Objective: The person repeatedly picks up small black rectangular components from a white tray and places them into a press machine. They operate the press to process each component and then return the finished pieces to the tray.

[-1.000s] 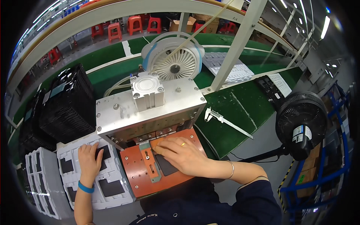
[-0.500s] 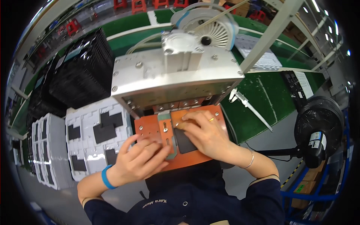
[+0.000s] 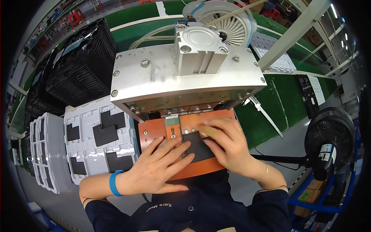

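A flat black sheet piece (image 3: 197, 150) with a notched outline lies on the orange plate (image 3: 195, 168) of a metal press (image 3: 185, 86). My right hand (image 3: 232, 145) pinches its right side, with the thumb at the sheet's edge. A tan covering, possibly a finger cot (image 3: 213, 132), shows on a finger of that hand. My left hand (image 3: 158, 166) lies with fingers spread over the left part of the plate, its fingertips at the sheet's left edge. Above the left fingers, a slotted orange block (image 3: 173, 131) with a screw is partly covered.
To the left, a white tray (image 3: 91, 162) carries several black pieces, beside a stack of white trays (image 3: 50, 150). Black trays (image 3: 81, 65) are piled behind. At right are calipers (image 3: 264, 116) and a black fan (image 3: 328, 131). The press's upper block overhangs the plate.
My left hand has flattened, its fingers reaching right to the sheet. My right hand has shifted slightly right and down, exposing more of the sheet. The view has shifted slightly.
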`<state>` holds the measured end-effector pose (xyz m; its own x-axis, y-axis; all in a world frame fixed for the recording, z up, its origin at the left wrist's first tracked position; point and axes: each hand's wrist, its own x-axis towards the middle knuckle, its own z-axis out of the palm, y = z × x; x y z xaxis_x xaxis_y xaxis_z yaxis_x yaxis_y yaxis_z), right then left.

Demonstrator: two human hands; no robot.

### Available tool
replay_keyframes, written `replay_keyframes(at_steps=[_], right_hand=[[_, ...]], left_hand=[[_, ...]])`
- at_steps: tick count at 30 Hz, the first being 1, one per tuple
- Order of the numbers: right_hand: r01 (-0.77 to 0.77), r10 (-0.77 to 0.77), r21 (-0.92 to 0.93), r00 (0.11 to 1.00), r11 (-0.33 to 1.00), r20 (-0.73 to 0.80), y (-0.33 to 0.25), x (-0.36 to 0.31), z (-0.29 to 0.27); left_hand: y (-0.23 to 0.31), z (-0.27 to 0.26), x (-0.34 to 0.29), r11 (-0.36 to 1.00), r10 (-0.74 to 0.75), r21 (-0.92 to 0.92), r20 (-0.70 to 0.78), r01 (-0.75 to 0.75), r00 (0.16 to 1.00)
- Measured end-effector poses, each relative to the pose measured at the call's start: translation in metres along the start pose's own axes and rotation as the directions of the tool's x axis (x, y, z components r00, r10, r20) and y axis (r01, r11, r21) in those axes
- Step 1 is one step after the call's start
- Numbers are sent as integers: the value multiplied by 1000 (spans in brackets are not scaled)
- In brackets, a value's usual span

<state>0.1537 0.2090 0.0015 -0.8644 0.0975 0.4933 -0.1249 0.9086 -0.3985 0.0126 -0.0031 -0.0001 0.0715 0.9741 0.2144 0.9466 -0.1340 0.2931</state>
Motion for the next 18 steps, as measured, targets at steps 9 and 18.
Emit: replay_keyframes(at_steps=[9,18], right_hand=[[-52,35,85,980,995,198,5,-6,-13],[-53,30,129,985,990,169,20,13,-7]], left_hand=[[-12,-11,14,997,31,-77,-8,-31,999],[-30,-5,23,995,-4,-99,-13,3,1000]])
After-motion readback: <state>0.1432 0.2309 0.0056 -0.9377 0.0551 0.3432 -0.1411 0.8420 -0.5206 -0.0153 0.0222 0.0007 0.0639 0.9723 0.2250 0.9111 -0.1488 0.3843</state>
